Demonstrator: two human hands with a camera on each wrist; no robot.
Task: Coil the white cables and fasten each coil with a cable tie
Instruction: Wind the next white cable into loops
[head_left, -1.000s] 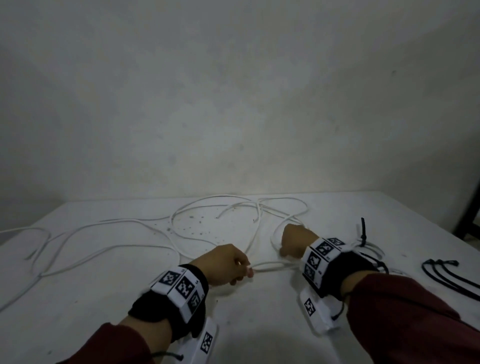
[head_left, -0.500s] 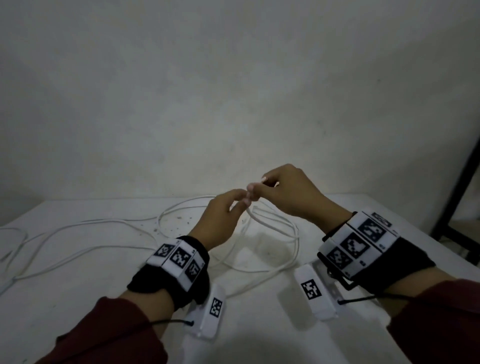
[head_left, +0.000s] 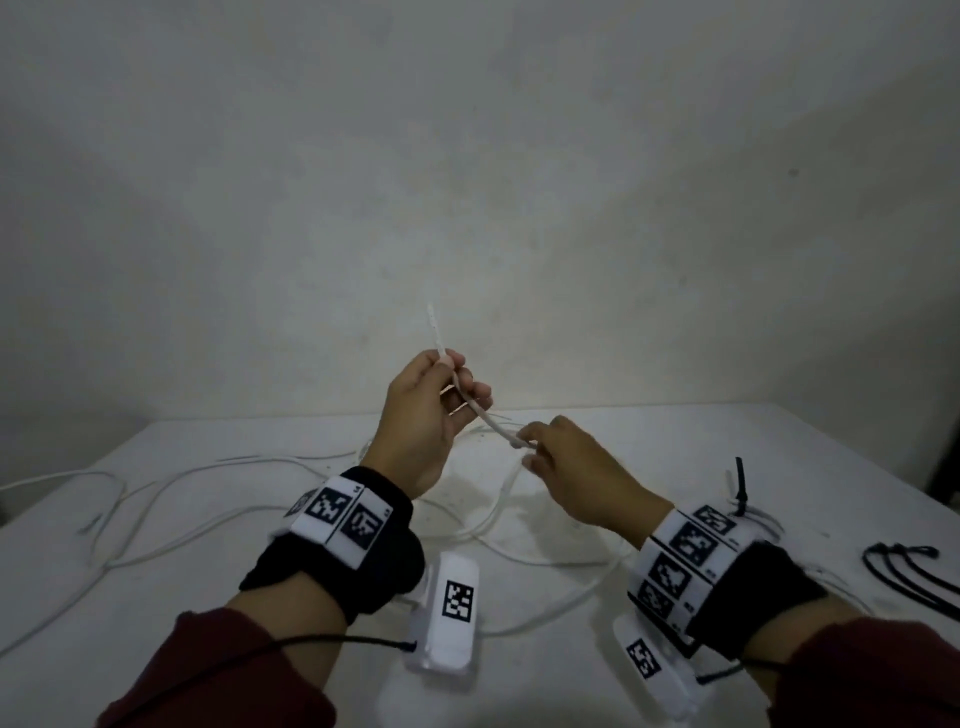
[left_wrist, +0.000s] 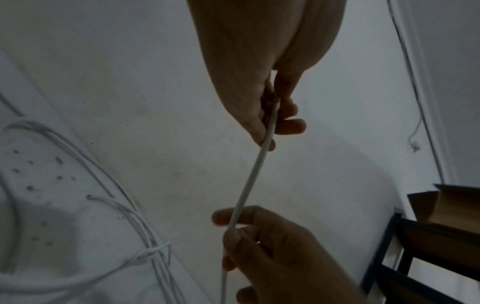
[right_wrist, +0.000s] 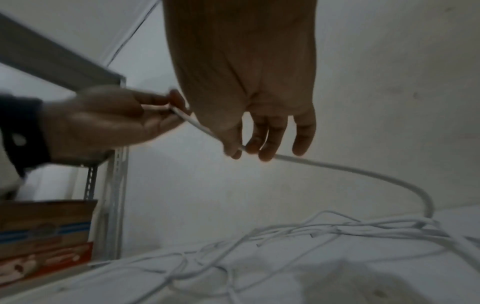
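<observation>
Both hands hold one white cable (head_left: 480, 413) in the air above the table (head_left: 675, 447). My left hand (head_left: 441, 387) grips it near its end, and the free end (head_left: 434, 325) sticks up past the fingers. My right hand (head_left: 530, 447) pinches the same cable lower down between thumb and fingers. The left wrist view has the cable (left_wrist: 249, 183) stretched straight between the two hands. In the right wrist view the cable (right_wrist: 363, 172) curves from my right hand (right_wrist: 241, 148) down to a loose tangle of white cables (right_wrist: 311, 232) on the table.
More white cable (head_left: 156, 488) sprawls over the table's left half. Black cable ties (head_left: 909, 571) lie at the right edge, and one black tie (head_left: 740, 480) stands behind my right wrist. A metal shelf with cardboard boxes (right_wrist: 44, 232) stands beside the table.
Both hands rose from the table with the cable. Half a second ago they met fingertip to fingertip; now the left hand is higher and the right hand has slid down along the cable.
</observation>
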